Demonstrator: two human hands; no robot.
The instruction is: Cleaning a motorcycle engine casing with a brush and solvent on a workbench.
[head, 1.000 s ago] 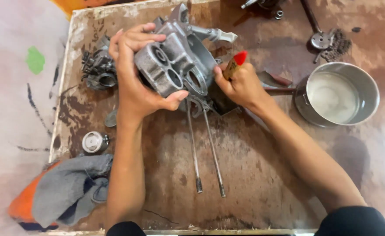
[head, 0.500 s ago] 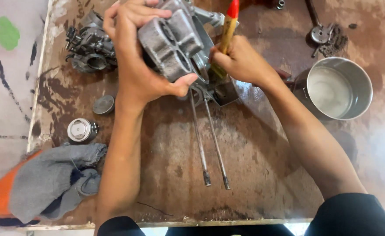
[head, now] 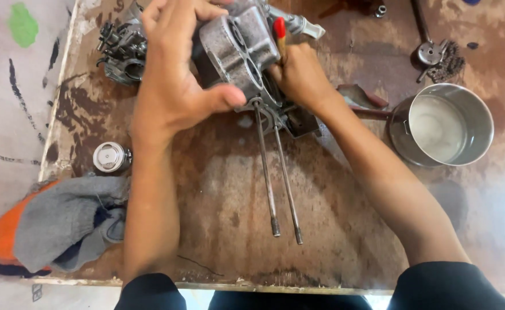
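Head view: I am watching the grey metal engine casing (head: 238, 49) being held at the far middle of the stained worktable (head: 218, 195), two long studs (head: 278, 178) projecting toward me. The left hand (head: 172, 80) is gripping its left side, thumb pressing underneath. The right hand (head: 301, 77) is closing its fingers around a red-tipped brush (head: 279, 35) against the casing. A steel pot (head: 445, 123) is sitting right; a piston (head: 110, 157) and grey rag (head: 63, 221) are lying left.
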